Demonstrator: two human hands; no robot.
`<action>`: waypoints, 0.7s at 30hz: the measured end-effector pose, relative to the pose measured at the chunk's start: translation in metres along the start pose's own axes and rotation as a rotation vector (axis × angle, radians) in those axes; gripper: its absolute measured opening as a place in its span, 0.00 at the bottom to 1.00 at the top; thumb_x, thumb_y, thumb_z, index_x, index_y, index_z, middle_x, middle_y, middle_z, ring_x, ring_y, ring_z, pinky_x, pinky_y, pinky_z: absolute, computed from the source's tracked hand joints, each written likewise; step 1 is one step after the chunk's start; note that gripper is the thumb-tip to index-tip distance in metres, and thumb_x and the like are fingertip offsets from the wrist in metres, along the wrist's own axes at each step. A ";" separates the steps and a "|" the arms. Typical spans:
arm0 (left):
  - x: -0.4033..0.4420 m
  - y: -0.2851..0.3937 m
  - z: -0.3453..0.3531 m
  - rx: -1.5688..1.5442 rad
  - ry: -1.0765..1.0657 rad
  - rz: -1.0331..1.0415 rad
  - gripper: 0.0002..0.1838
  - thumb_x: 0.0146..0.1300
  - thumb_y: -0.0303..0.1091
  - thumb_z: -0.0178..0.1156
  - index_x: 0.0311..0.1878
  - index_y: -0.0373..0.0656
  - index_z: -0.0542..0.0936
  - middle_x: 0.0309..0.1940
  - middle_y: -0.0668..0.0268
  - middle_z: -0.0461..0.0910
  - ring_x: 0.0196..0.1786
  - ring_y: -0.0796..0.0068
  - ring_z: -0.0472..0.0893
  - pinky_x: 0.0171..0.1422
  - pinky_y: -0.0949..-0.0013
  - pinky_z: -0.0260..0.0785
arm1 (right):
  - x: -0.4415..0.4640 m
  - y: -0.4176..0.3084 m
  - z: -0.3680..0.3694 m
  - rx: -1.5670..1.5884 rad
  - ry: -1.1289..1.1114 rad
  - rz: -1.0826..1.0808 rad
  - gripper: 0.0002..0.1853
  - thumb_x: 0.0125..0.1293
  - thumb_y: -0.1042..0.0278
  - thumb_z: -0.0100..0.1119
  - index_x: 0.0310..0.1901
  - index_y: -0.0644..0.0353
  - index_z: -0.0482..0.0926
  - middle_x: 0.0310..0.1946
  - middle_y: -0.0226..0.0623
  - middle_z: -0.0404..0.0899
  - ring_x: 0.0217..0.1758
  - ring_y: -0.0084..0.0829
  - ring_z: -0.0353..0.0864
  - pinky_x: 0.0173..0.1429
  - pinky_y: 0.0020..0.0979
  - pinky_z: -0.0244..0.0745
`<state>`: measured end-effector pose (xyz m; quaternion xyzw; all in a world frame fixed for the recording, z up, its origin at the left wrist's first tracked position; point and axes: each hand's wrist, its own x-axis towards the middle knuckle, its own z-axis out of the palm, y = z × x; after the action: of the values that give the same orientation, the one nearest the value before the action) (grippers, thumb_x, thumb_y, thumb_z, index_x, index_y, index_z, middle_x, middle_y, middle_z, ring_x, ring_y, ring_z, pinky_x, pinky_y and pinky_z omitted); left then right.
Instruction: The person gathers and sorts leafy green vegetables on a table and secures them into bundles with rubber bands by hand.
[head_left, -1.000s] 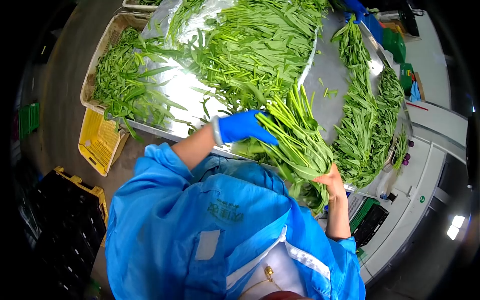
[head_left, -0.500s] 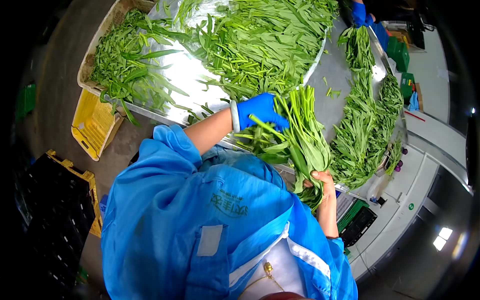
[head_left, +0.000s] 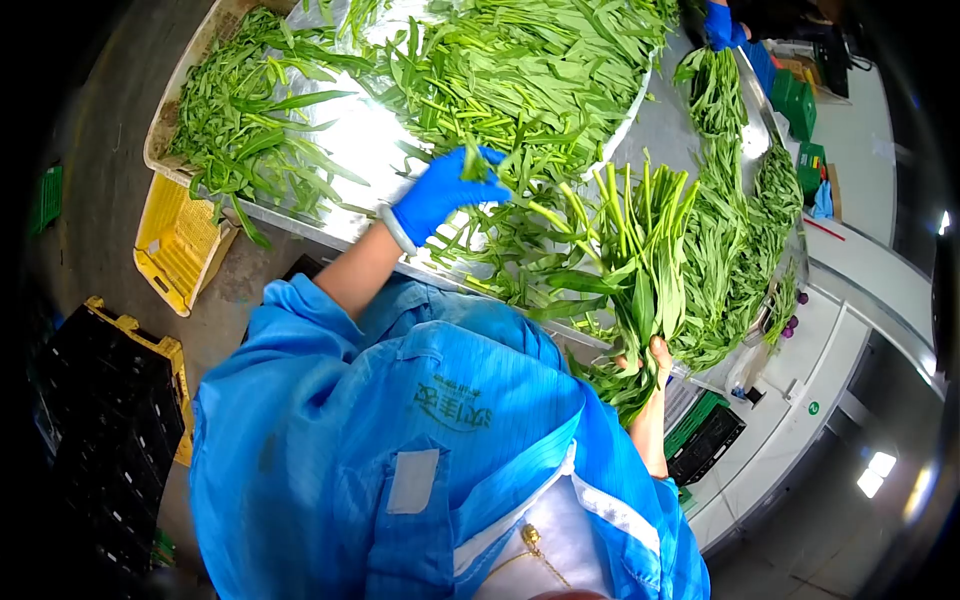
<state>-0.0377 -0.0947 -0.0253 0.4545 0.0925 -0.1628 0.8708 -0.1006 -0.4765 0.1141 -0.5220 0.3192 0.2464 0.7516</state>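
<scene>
My right hand [head_left: 650,362], bare, grips a bunch of water spinach [head_left: 645,265] by its leafy lower end. The cut stems fan upward, and leaves hide part of the fingers. My left hand [head_left: 445,192], in a blue glove, is to the left of the bunch and apart from it. Its fingers are curled around a small piece of green leaf [head_left: 474,166]. Beneath and beyond it spreads a large heap of loose water spinach [head_left: 530,90] on the metal table [head_left: 345,130].
A co-worker's blue-gloved hand [head_left: 722,27] holds another bunch at the top right. Laid bunches [head_left: 715,270] line the table's right side. A crate of greens [head_left: 160,130] stands at the left edge, with a yellow basket [head_left: 170,250] and black crates [head_left: 110,410] below.
My left hand has moved left, away from the stems, with a bit of leaf in its fingers. The bunch in my right hand has shifted slightly right and stands more upright.
</scene>
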 end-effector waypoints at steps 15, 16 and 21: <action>0.049 -0.007 -0.031 0.194 0.207 0.116 0.14 0.62 0.35 0.58 0.49 0.40 0.80 0.35 0.64 0.83 0.33 0.73 0.81 0.37 0.69 0.73 | -0.004 -0.005 -0.033 -0.208 -0.033 0.029 0.38 0.41 0.67 0.69 0.57 0.68 0.68 0.36 0.43 0.78 0.17 0.27 0.67 0.19 0.25 0.56; 0.046 0.003 -0.031 0.314 0.160 -0.009 0.15 0.64 0.39 0.58 0.49 0.40 0.80 0.35 0.66 0.82 0.33 0.76 0.80 0.37 0.71 0.73 | -0.003 -0.005 -0.038 -0.218 -0.039 0.031 0.38 0.40 0.67 0.69 0.58 0.68 0.68 0.37 0.43 0.78 0.19 0.27 0.67 0.20 0.25 0.57; 0.028 -0.035 0.030 0.051 -0.596 -0.034 0.18 0.63 0.38 0.60 0.53 0.37 0.79 0.51 0.59 0.80 0.53 0.68 0.78 0.58 0.65 0.69 | 0.002 -0.014 -0.022 -0.281 -0.085 0.040 0.42 0.38 0.68 0.71 0.60 0.67 0.66 0.41 0.42 0.76 0.28 0.29 0.67 0.30 0.27 0.58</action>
<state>-0.0242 -0.1434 -0.0436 0.4070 -0.1636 -0.3061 0.8449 -0.0945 -0.5013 0.1160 -0.6046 0.2599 0.3256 0.6789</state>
